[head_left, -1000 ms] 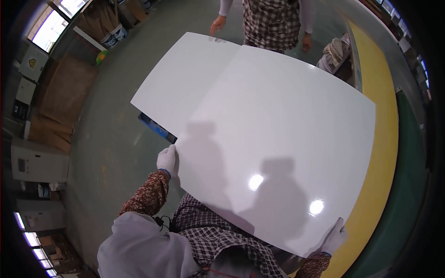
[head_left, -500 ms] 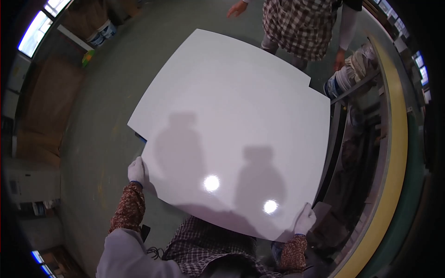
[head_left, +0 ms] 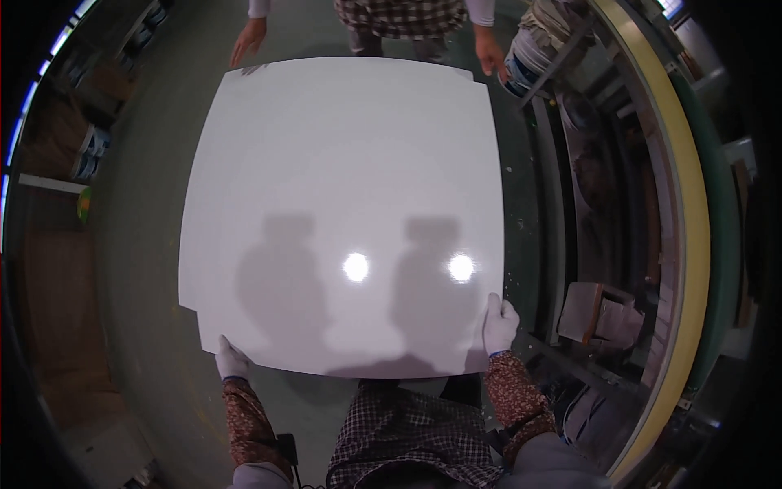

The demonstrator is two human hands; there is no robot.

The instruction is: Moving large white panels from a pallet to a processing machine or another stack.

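A large glossy white panel (head_left: 342,147) spans the middle of the view, with small notches cut at its far right and near left corners. My left hand (head_left: 232,359), in a white glove, grips the panel's near left corner, its thumb on top. At the near right edge my right hand (head_left: 500,324), gloved too, is closed on the panel with the thumb up; the fingers beneath are partly hidden. Two bright light spots and dark shadow-like reflections show on the glossy surface.
Across the panel stands a person in a checked apron (head_left: 399,18), one hand (head_left: 248,41) at its far left corner, the other hand (head_left: 489,55) by the far right. A yellow-edged bench (head_left: 692,244) runs along the right. Buckets (head_left: 94,151) stand left; a boxy stool-like object (head_left: 601,316) sits right.
The panel has swung round to lie squarer before me and shifted left. Both my hands moved with it, still gripping. The other person's hands have come to the far edge.
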